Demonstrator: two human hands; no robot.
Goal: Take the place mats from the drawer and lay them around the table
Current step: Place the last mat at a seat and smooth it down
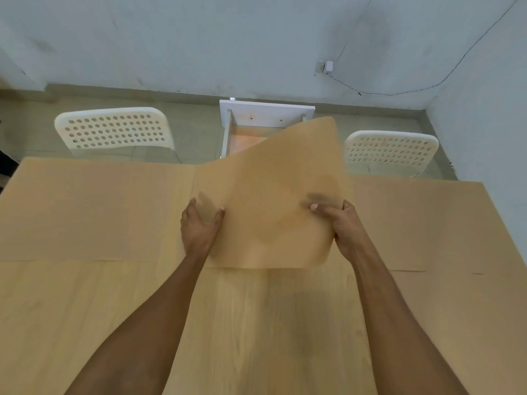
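A tan place mat (273, 195) is held up over the middle of the wooden table (256, 323), its far edge lifted and curling. My left hand (201, 223) grips its left edge and my right hand (342, 223) grips its right edge. A tan mat (94, 209) lies flat on the table at the far left. Another tan mat (419, 226) lies flat at the far right. Beyond the table's far edge a white drawer (228, 129) stands open, its inside partly hidden by the held mat.
Two white perforated chairs stand at the table's far side, one on the left (114, 129) and one on the right (390, 151). A pale wall rises behind them, with a plug and cable (328, 67) on it.
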